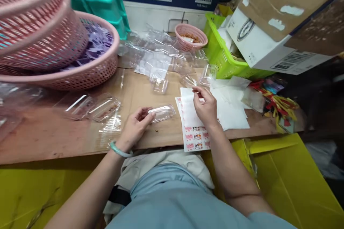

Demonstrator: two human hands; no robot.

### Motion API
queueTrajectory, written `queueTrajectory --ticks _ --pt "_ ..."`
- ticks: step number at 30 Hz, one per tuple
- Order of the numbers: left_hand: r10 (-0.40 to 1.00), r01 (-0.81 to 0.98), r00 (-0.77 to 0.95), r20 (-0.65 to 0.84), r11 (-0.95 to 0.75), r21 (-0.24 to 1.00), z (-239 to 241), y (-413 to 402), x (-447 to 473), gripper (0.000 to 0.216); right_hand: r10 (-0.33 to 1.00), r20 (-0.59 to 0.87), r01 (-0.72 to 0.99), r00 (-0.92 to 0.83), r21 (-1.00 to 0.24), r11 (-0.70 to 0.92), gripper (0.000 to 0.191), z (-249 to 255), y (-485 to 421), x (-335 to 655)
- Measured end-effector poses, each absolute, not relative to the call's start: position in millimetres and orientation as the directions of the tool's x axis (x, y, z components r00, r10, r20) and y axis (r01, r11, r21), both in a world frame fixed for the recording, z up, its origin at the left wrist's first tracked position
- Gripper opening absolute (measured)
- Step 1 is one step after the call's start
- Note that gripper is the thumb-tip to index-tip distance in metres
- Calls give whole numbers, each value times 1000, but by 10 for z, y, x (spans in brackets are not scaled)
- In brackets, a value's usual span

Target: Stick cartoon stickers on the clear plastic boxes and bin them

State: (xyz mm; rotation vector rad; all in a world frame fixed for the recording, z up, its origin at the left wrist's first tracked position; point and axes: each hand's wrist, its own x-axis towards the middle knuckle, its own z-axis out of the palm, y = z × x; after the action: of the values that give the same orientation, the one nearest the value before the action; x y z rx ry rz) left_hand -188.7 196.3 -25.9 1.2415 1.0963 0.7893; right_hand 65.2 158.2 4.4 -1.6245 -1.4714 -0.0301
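Observation:
A small clear plastic box (162,113) lies on the cardboard in front of me, its left end between the thumb and fingers of my left hand (138,124). My right hand (205,106) hovers over a stack of white sheets, thumb and fingertips drawn together. Whatever may be in that pinch is too small to make out. Under the wrist, a sticker sheet (197,146) shows rows of cartoon cats and pink print. White backing paper (233,114) spreads out to the right of it.
Clear plastic boxes (158,48) pile up at the back, near a small pink basket (185,44) of brown pieces. At left, pink baskets (107,68) hold purple packets; two filled boxes (104,107) lie nearby. A green crate (215,52) and cartons (268,50) stand right.

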Motion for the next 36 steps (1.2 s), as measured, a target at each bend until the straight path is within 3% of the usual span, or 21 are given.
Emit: queueTrajectory --ticks 4,7,9,12,14,16,18,20,23,25,31,36 --pt "954 242 277 -116 47 969 -325 2049 -1815 41 867 441 838 232 -543 52 22 15 947 892" --pt "968 248 230 -99 40 968 -243 2064 -1773 43 942 336 900 13 -415 136 50 -151 613 904" --pt "985 260 164 46 -88 962 -136 1995 -1744 44 946 319 926 -55 -339 168 68 -310 508 855" --pt "947 243 83 309 -320 915 23 1751 -1663 45 920 387 963 -62 -219 157 57 -502 497 782" --pt "952 120 240 192 -225 967 74 1537 -1564 33 891 446 977 -83 -141 161 37 -551 528 748" --pt "838 35 531 -123 123 992 54 1345 -1426 24 858 506 980 -86 -113 165 24 -525 546 710" --pt "618 55 696 -367 463 885 -25 1217 -1267 33 831 556 974 -22 -176 144 22 -436 532 650" --pt "518 9 735 -438 638 770 -121 1163 -1119 41 822 570 945 18 -277 172 27 -319 487 577" --pt "547 -129 719 -429 712 690 -207 1191 -973 37 844 532 889 -71 -349 296 48 -214 393 531" --pt "574 -175 674 -465 736 654 -211 1242 -933 32 853 516 888 -75 -355 293 57 -245 326 591" --pt "554 -157 640 -532 772 616 -209 1281 -865 32 806 592 909 5 -339 243 50 -434 199 888" --pt "658 -266 564 -499 717 645 -247 1225 -760 30 844 520 848 131 -500 176 44 -273 273 794"
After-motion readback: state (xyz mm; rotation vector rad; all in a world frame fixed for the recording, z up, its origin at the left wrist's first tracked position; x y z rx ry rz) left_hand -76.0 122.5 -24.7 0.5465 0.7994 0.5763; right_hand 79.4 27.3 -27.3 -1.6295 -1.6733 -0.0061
